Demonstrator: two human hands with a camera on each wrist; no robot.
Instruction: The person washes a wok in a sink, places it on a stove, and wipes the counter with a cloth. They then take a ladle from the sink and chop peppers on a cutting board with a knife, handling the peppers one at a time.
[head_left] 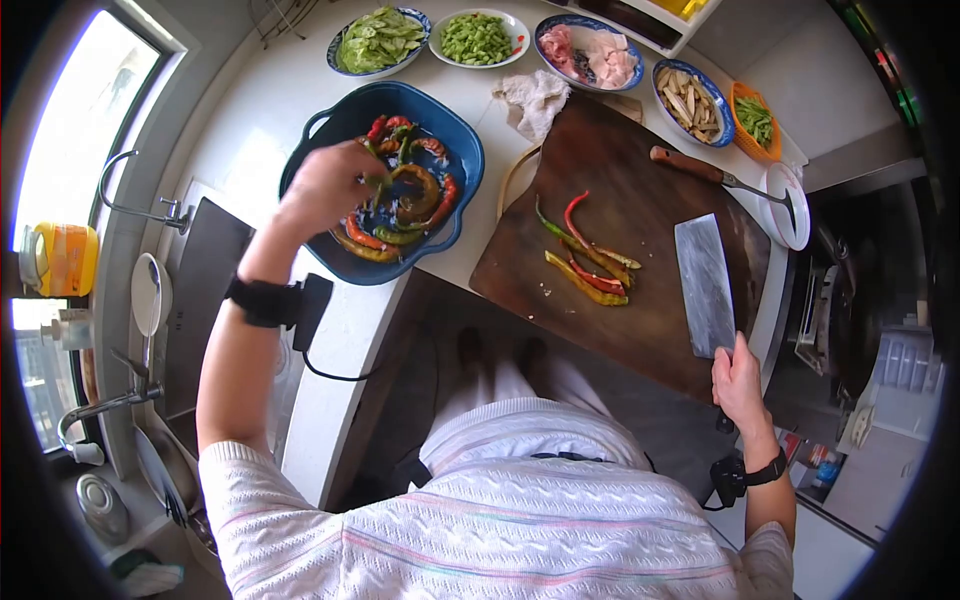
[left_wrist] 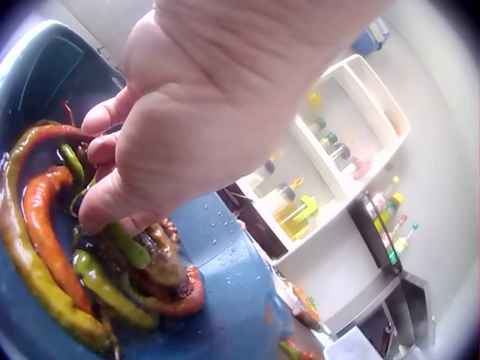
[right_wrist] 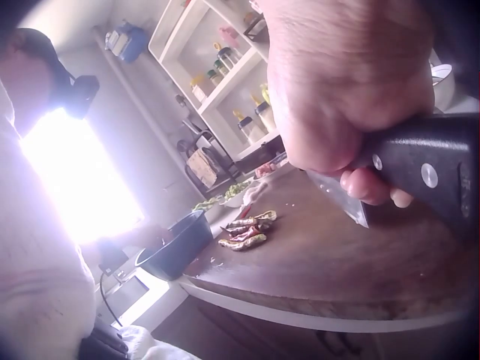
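My left hand (head_left: 325, 185) reaches into a blue basin (head_left: 296, 178) of wet red, green and orange chili peppers. Its thumb and fingers are curled at a green chili pepper (left_wrist: 129, 246), pinching it among the others; the fingers cover part of it. With my right hand (head_left: 740, 385) I grip the black handle (right_wrist: 427, 161) of a cleaver. The broad cleaver blade (head_left: 705, 285) lies flat over the right side of a dark cutting board (head_left: 600, 360). Several red, green and yellowish chili peppers (head_left: 590, 262) lie bunched at the board's middle, left of the blade.
Along the back stand a plate of sliced greens (head_left: 380, 40), chopped green pieces (head_left: 480, 40), raw meat (head_left: 600, 60), pale slices (head_left: 690, 105) and an orange basket (head_left: 757, 120). A wooden-handled spatula (head_left: 690, 163) leans on a white bowl (head_left: 785, 207). A cloth (head_left: 533, 100) touches the board.
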